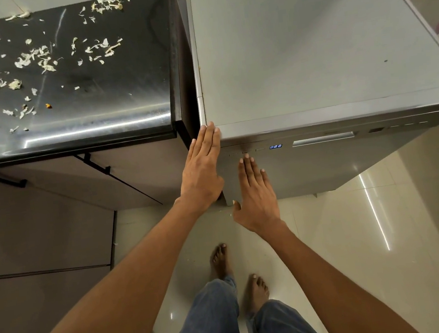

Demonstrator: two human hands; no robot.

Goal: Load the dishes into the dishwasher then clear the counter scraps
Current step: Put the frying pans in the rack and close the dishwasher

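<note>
Dishwasher (308, 46) door's closed, we've got both hands flat, fingers straight: left hand (202, 168) at its corner, right hand (257, 192) at the buttons, scraps (36, 59) on the table (121, 81).

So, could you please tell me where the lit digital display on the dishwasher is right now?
The display sits on the dishwasher front control strip, just right of the right hand fingertips and left of the door handle recess.

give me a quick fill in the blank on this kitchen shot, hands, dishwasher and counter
1. The dishwasher door is ____.
2. The scraps lie on the ____ counter.
3. The right hand reaches its fingertips to the dishwasher's ____ panel.
4. The left hand has its fingers ____.

Missing words: closed; black; control; straight
</note>
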